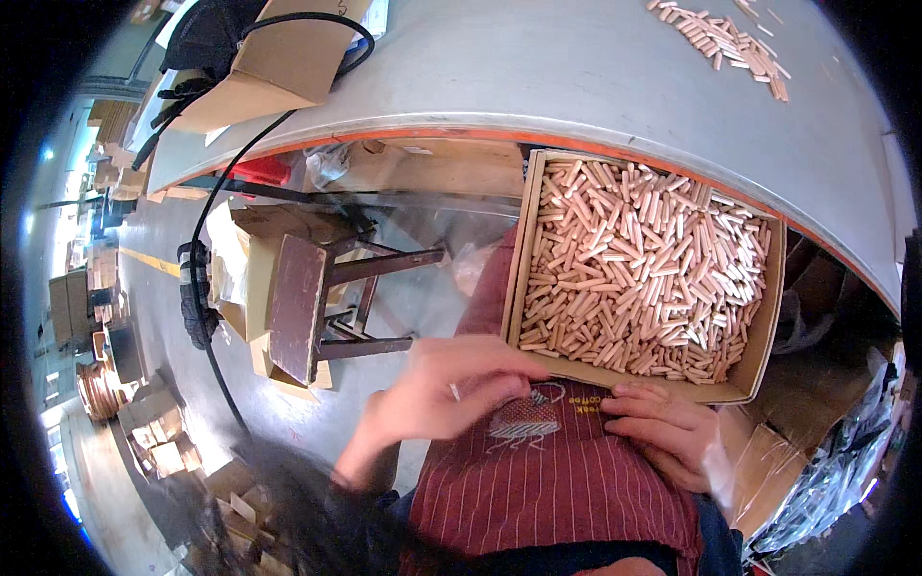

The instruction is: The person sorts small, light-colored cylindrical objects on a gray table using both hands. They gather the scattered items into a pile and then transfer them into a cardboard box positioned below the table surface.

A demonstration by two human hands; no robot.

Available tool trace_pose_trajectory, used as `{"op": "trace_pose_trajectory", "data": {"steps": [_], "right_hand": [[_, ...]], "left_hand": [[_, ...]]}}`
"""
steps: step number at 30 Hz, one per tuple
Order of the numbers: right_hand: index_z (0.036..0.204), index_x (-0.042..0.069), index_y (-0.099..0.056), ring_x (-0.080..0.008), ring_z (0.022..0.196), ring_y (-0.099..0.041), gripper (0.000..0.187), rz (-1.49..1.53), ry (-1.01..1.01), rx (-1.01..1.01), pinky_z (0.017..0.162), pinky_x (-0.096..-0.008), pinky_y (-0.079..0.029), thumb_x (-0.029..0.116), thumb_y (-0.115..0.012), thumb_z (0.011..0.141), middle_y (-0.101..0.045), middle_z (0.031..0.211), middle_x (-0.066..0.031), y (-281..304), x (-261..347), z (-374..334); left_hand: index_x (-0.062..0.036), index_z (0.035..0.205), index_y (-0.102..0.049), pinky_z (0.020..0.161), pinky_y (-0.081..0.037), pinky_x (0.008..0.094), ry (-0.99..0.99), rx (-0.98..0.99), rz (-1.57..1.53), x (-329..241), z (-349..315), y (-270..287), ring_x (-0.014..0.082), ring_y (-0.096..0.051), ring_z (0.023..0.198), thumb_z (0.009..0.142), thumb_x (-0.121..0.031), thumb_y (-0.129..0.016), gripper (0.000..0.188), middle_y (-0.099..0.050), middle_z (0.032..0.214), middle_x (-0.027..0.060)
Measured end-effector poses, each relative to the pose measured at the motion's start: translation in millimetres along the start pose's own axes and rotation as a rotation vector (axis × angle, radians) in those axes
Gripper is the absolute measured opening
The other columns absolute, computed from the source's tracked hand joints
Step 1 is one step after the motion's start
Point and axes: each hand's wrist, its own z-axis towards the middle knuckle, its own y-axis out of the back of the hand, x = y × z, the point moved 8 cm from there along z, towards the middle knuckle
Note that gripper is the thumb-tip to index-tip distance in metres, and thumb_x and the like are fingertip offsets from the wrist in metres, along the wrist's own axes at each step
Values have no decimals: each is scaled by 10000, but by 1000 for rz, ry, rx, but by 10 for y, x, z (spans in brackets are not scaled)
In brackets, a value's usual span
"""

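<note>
A shallow cardboard box [526, 278] full of short wooden dowels [653, 269] rests tilted against the table edge, over my lap. My left hand [447, 384] is just off the box's near left corner, with thumb and fingertips drawn together. Anything between those fingertips is too small or hidden to make out. A pale band shows on one finger. My right hand [667, 432] lies against the dark red striped apron [576, 490], below the box's near edge. Its fingers stretch leftward, slightly bent and apart, with no object visible in them; the thumb is hidden.
More dowels [735, 48] lie loose on the grey table [538, 67]. At its left stands an open carton [279, 67] with a black cable [226, 182] hanging down. A brown wooden stool [307, 298] is left of my legs. Plastic wrapping [826, 470] sits at right.
</note>
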Motion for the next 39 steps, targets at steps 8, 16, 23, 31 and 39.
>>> {"op": "trace_pose_trajectory", "data": {"steps": [8, 16, 23, 31, 39], "right_hand": [[1240, -1, -751, -411, 1327, -657, 316, 89, -25, -32, 1122, -513, -532, -43, -701, 931, -734, 1331, -179, -72, -5, -65], [1246, 0, -746, -412, 1320, -656, 309, 30, 41, -59, 1110, -509, -536, -23, -710, 940, -736, 1321, -161, -99, -1, -93], [1240, -3, -737, -404, 1319, -653, 311, 6, 78, -66, 1098, -511, -544, -5, -732, 930, -736, 1298, -151, -117, -17, -75], [1249, 4, -732, -387, 1311, -655, 328, 2, 75, -94, 1092, -504, -543, 8, -746, 922, -730, 1303, -142, -109, -10, -100], [1259, 8, -729, -377, 1315, -653, 332, 23, 89, -120, 1094, -500, -540, 3, -740, 927, -728, 1301, -138, -105, -25, -89]], "left_hand": [[-17, 1151, -806, 830, -577, 307, 16, -369, 236, -14, 53, 245, 175, -760, 906, 942, 57, -686, 252, -806, 996, 106], [-81, 1126, -800, 788, -568, 393, -301, -365, 558, -283, 259, -71, 301, -711, 894, 818, 42, -772, 334, -758, 1000, 88], [-119, 1084, -746, 751, -471, 394, -510, -206, 782, -307, 384, -468, 253, -571, 897, 712, -94, -722, 374, -554, 955, 24], [-78, 1072, -702, 836, -477, 388, -513, -95, 907, -293, 522, -628, 254, -573, 980, 747, -113, -698, 327, -551, 985, 53], [-78, 1099, -692, 899, -515, 414, -495, -114, 852, -250, 560, -571, 291, -607, 1018, 777, -79, -702, 322, -585, 1037, 71]]}}
